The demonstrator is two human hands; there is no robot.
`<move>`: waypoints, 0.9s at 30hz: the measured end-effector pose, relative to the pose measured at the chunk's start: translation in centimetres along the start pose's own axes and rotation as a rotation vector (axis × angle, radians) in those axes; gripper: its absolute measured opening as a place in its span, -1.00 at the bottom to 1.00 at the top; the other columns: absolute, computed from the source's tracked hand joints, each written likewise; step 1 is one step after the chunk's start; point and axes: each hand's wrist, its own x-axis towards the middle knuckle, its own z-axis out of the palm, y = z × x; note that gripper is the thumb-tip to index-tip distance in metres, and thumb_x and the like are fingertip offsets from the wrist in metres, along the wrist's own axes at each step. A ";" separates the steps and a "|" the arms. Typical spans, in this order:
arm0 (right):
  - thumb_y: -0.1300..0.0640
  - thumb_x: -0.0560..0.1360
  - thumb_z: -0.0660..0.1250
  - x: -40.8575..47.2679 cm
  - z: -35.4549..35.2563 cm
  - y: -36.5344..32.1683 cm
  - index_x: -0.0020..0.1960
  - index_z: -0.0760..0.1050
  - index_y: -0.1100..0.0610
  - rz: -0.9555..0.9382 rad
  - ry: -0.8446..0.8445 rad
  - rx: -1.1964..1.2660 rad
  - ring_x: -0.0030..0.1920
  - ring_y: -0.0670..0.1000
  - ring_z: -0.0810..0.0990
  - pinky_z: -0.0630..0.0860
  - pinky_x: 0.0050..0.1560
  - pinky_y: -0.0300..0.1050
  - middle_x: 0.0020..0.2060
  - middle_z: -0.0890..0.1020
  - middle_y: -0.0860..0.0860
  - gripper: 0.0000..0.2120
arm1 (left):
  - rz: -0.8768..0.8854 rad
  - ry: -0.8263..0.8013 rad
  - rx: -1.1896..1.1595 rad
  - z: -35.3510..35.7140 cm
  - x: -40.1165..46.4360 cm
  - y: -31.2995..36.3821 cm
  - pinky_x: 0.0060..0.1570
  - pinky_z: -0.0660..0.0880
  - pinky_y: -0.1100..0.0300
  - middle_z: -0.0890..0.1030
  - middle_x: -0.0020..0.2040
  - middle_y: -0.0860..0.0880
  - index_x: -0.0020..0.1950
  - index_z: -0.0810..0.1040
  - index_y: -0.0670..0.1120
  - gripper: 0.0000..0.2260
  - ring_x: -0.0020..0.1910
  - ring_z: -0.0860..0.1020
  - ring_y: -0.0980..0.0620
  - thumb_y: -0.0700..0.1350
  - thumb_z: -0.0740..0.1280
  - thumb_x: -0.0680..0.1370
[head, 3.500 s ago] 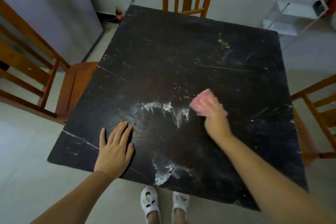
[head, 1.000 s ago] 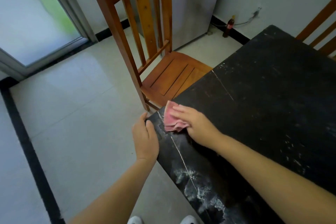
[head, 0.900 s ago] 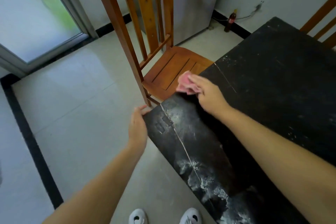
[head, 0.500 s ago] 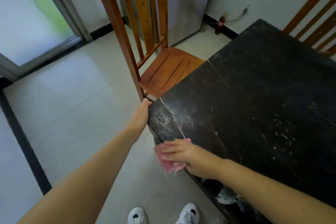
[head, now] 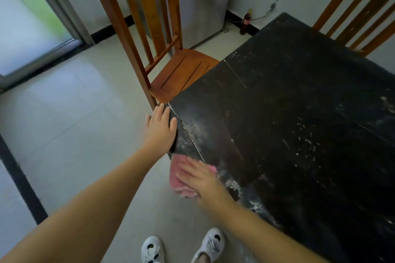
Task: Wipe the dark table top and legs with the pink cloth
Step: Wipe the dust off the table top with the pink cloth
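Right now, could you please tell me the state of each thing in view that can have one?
Pink cloth: bunched, pressed against the table's near edge under the right hand.
Right hand: fingers straight, flat on the cloth; blurred.
Left hand: fingers straight, resting on the table corner.
Dark table: scratched, white residue near the wiped edge.
Wooden chair: upright, seat partly under the table.
Bottle: upright on the floor by the wall.

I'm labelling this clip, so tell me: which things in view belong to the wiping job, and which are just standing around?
Part of the job:
dark table
pink cloth
right hand pressing the cloth at the table's edge
left hand resting on the table's corner

Just around:
wooden chair beside the table
second chair
bottle on the floor
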 end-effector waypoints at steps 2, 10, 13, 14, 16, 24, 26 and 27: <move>0.23 0.42 0.22 -1.0 -1.5 -0.6 0.24 0.52 0.25 0.096 -0.043 0.184 0.34 0.00 0.36 0.37 0.32 -0.24 0.25 0.52 0.06 -0.60 | 0.060 -0.031 0.040 0.4 -0.6 0.6 0.44 -0.19 0.06 0.00 0.53 -0.06 0.50 0.06 -0.13 -0.54 0.50 -0.08 0.01 0.01 -0.03 0.63; 0.60 0.37 0.08 -1.7 -8.5 7.2 0.37 0.37 0.22 0.647 0.335 -0.045 0.48 0.04 0.18 -0.01 0.49 -0.14 0.40 0.37 0.06 -0.37 | 0.054 -0.163 0.286 1.5 -1.2 1.1 0.39 -0.33 0.04 -0.23 0.52 -0.05 0.51 -0.19 -0.02 -0.48 0.47 -0.28 -0.01 0.13 -0.13 0.61; 0.49 0.44 0.16 -2.5 -3.4 2.2 0.37 0.37 0.16 0.440 0.271 -0.042 0.44 -0.09 0.16 -0.03 0.48 -0.19 0.38 0.35 -0.04 -0.46 | 0.052 -0.190 0.315 1.8 -1.0 1.1 0.40 -0.31 0.01 -0.25 0.52 -0.07 0.51 -0.22 -0.01 -0.48 0.47 -0.29 -0.02 0.12 -0.14 0.62; 0.36 0.46 0.19 -2.6 -2.0 0.3 0.30 0.46 0.19 0.347 0.258 -0.055 0.40 -0.05 0.27 0.16 0.44 -0.15 0.34 0.43 -0.01 -0.58 | 0.052 -0.196 0.310 1.7 -0.9 1.1 0.41 -0.30 0.00 -0.25 0.52 -0.07 0.51 -0.21 -0.01 -0.48 0.47 -0.29 -0.02 0.13 -0.12 0.62; 0.21 0.44 0.19 -3.1 -0.3 -2.7 0.23 0.53 0.26 0.236 0.222 -0.015 0.32 0.06 0.43 0.39 0.31 -0.04 0.25 0.53 0.10 -0.61 | 0.060 -0.210 0.303 1.4 -1.0 1.0 0.41 -0.29 0.00 -0.25 0.52 -0.07 0.51 -0.20 0.00 -0.45 0.48 -0.28 -0.01 0.15 -0.08 0.61; 0.57 0.46 0.07 -10.6 -9.8 3.0 0.38 0.34 0.28 0.914 0.704 0.032 0.33 -0.05 0.34 0.19 0.26 -0.54 0.31 0.42 0.08 -0.47 | 0.228 -0.162 0.394 3.2 -3.4 2.5 0.40 -0.30 -0.03 -0.23 0.52 -0.06 0.51 -0.22 -0.02 -0.47 0.48 -0.27 -0.03 0.16 -0.17 0.60; 0.58 0.42 0.09 -12.4 -8.0 4.2 0.38 0.35 0.28 0.977 0.647 -0.042 0.44 0.10 0.26 0.14 0.46 -0.16 0.37 0.38 0.13 -0.44 | 0.260 -0.112 0.417 3.6 -3.7 2.5 0.42 -0.28 -0.03 -0.19 0.53 -0.04 0.51 -0.19 -0.01 -0.48 0.49 -0.24 -0.02 0.15 -0.19 0.60; 0.60 0.39 0.10 -12.6 -6.3 4.0 0.36 0.37 0.28 0.923 0.602 -0.093 0.45 0.14 0.23 0.12 0.48 0.04 0.38 0.39 0.15 -0.42 | 0.261 -0.095 0.427 3.8 -3.7 2.4 0.42 -0.27 -0.03 -0.18 0.53 -0.04 0.51 -0.18 -0.01 -0.49 0.49 -0.23 -0.02 0.14 -0.19 0.60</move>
